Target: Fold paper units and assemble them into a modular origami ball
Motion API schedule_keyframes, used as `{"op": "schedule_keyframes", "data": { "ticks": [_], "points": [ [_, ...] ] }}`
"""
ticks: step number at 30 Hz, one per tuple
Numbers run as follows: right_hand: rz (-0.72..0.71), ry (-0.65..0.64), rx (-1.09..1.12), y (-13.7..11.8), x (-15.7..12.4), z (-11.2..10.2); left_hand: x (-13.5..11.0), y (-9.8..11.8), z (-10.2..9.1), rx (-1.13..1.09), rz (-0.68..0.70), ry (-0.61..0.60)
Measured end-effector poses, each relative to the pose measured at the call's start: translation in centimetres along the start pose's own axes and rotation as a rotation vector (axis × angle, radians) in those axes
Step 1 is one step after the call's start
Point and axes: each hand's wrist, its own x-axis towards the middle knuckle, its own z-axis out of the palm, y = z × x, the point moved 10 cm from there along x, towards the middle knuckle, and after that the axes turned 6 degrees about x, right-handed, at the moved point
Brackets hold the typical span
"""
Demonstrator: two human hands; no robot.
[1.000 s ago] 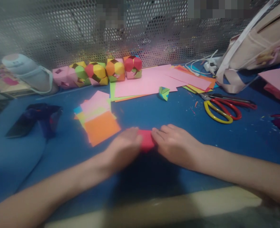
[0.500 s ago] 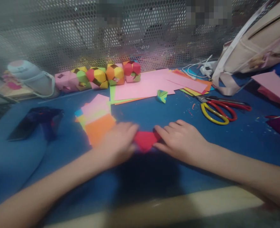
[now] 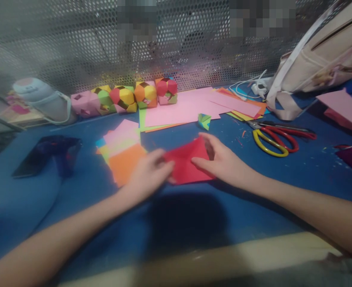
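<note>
A red sheet of paper is held up just over the blue table, its surface creased and its near edge low. My left hand pinches it at the left end, slightly blurred. At the right end my right hand grips it, thumb on the near face and fingers behind. Beside my left hand lies a small stack of coloured squares with an orange paper square on top. Beyond the red sheet sits a small folded green and blue paper piece.
Several folded paper balls line the back beside pink paper sheets. Scissors with yellow and red handles lie right. A bottle and dark phone are left. A beige bag leans against the perforated metal panel.
The red paper was a small folded shape with a point toward me; now it is opened out into a larger sheet. My right hand has turned, its thumb now on the near face.
</note>
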Motion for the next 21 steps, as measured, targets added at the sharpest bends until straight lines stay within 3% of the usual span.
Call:
{"op": "schedule_keyframes", "data": {
  "ticks": [3, 5, 10, 16, 21],
  "points": [
    [0.133, -0.04, 0.196, 1.4, 0.2, 0.9, 0.2, -1.6, 1.0, -0.221, -0.133, -0.05],
    [0.151, -0.062, 0.222, 1.7, 0.3, 1.3, 0.6, -2.0, 1.2, -0.2, -0.124, -0.061],
    [0.018, -0.044, 0.01, 0.4, 0.2, 1.1, 1.5, -0.3, -0.8, 0.186, 0.133, 0.104],
    [-0.03, -0.054, -0.049, 0.3, 0.4, 2.1, 1.9, -0.3, -0.1, 0.342, 0.258, 0.058],
    [-0.099, -0.068, -0.115, 0.0, 0.6, 2.6, 2.1, -0.3, 0.8, 0.306, 0.319, -0.006]
  ]
}}
